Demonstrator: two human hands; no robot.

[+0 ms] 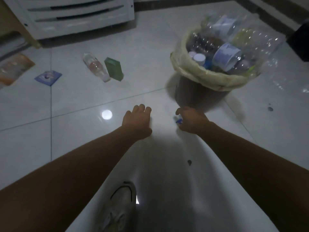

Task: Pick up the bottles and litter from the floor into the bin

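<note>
A brown bin (197,94) with a pale liner stands on the tiled floor at the upper right, heaped with clear plastic bottles (234,47). On the floor to the left lie a clear bottle (96,66), a green box (113,68), a small blue packet (48,77) and an orange wrapper (14,68). My right hand (192,120) is near the bin's foot, fingers curled round a small blue-and-white piece of litter (178,119). My left hand (138,121) hovers beside it, fingers loosely bent, holding nothing.
A white louvred appliance (75,15) stands at the back left beside a wooden leg (25,30). A dark object (299,42) sits at the far right. My white shoe (118,206) is at the bottom. Small dark spots (270,108) mark the tiles.
</note>
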